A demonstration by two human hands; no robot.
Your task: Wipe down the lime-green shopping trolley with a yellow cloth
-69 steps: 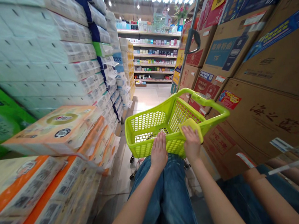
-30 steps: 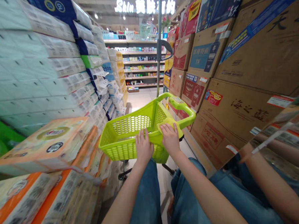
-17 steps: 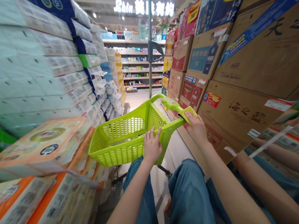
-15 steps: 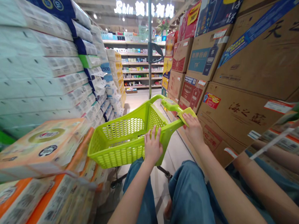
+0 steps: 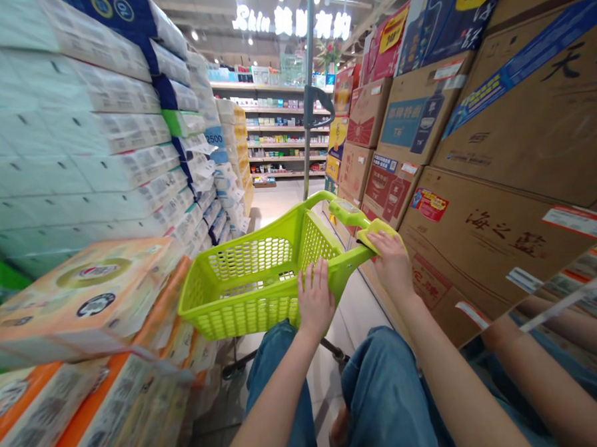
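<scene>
A lime-green plastic shopping cart stands turned sideways before my knees, its perforated basket pointing left. My left hand grips the basket's near side, fingers laid over the top rim. At the handle's near end, my right hand presses a yellow cloth around the green bar, with part of the cloth hidden under the fingers. The rest of the handle shows beyond the cloth. Through the basket's openings I see the floor.
Tissue packs are piled high on the left, with orange packs lower and nearer. Cardboard cartons wall the right side. Ahead, a grey pole with a hooked holder stands before stocked shelves. A reflective panel is at lower right.
The view has shifted slightly, so everything sits a little further right. My right hand and the cloth have moved slightly along the handle; my left hand stays on the rim.
</scene>
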